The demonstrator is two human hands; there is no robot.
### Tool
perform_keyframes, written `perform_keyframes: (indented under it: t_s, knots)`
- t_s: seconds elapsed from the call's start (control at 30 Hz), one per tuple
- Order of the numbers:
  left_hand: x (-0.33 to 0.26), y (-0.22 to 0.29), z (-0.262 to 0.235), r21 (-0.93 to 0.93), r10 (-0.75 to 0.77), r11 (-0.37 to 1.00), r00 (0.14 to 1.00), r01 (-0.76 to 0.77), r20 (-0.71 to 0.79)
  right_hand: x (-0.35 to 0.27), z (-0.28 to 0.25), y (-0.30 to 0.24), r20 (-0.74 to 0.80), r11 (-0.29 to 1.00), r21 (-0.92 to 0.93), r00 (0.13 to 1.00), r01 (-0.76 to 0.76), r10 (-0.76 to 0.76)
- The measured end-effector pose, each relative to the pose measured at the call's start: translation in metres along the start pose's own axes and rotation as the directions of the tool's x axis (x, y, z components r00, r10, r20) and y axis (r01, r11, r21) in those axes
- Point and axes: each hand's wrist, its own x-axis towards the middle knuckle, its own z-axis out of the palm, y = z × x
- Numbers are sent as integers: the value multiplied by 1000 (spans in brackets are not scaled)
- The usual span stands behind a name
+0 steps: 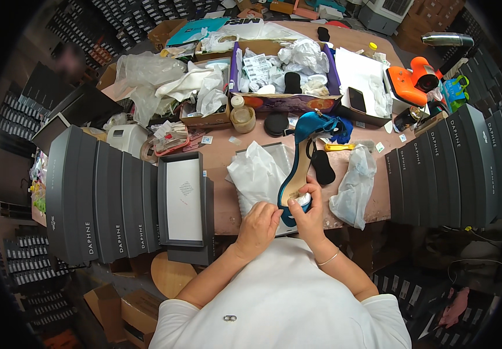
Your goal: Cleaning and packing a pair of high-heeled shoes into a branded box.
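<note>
A blue high-heeled sandal [301, 166] with a tan insole is tilted up in front of me, toe toward my body and heel away. My right hand [312, 218] is closed round its toe end, thumb on the insole beside a small white wad [304, 199]. My left hand [258, 230] has its fingers pinched at the left edge of the toe; whether they grip the sandal or something small there is hidden. White tissue paper [256, 174] lies crumpled just left of the sandal. Right of it are a black oval pad [322, 167] and a crumpled clear plastic bag [355, 186].
An open grey shoebox [184, 198] stands at left. Rows of grey shoeboxes [79, 198] line the left, more boxes [448, 168] the right. Beyond are a purple carton [286, 103] of paper, a bottle [242, 116], a yellow-handled brush [341, 147], a phone [356, 99] and an orange device [408, 84].
</note>
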Motion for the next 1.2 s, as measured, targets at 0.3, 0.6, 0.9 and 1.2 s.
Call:
perform_keyframes:
  t_s: [0.3,0.6,0.9,1.2]
  knots:
    - [-30,-47,-13,121,-82,992,946,46,313,5,-7,9,17,891,392,970,-231,244]
    - [-35,-36,-37,-251,-242,918,934,308,262,3,0,-4,143,680,613,904,-401,404]
    - [-11,-4,3,-765,-403,466,877,444,263,-1,7,-3,89,855,455,968,-249,235]
    - [-17,-1,8,-781,-404,489,894,390,194,0,4,2,55,866,443,971,-233,233]
